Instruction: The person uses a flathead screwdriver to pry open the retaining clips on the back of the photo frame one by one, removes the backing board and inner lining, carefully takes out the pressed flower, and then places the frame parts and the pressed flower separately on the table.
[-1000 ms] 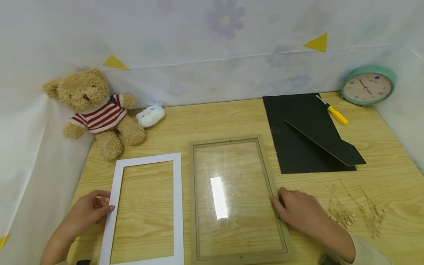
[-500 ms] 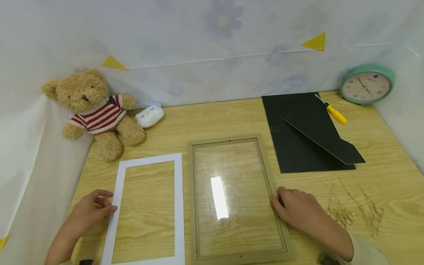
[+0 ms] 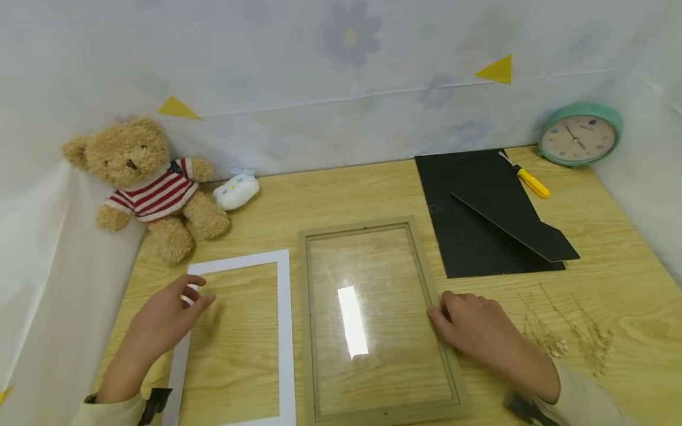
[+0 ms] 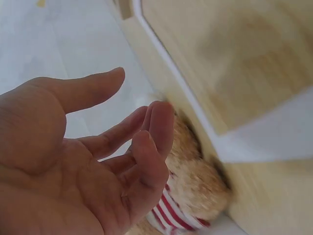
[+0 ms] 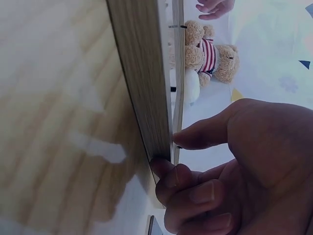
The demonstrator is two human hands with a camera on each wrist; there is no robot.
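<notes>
A white rectangular mat border (image 3: 285,343) lies on the table at the left. Above its left strip hovers my left hand (image 3: 165,316), fingers loosely bent, with nothing held; the left wrist view shows the palm (image 4: 63,186) bare. Beside the mat is a wooden picture frame (image 3: 305,296) with a clear pane (image 3: 383,331) that reflects a bright light. My right hand (image 3: 476,322) pinches the frame's right edge. In the right wrist view, the thumb lies at one face of the wooden edge (image 5: 144,73) and the curled fingers at its outer side.
A black backing board (image 3: 437,236) with a raised stand leg sits at the back right, a yellow screwdriver (image 3: 533,182) at its edge. Dried flowers (image 3: 554,343) lie near the right forearm. A teddy bear (image 3: 160,195), white plush (image 3: 237,190) and green clock (image 3: 578,139) line the back.
The left hand has let go of the mat's left edge and moved up and to the right above it. Earlier the mat slid slightly right. The right hand stays at the frame's edge.
</notes>
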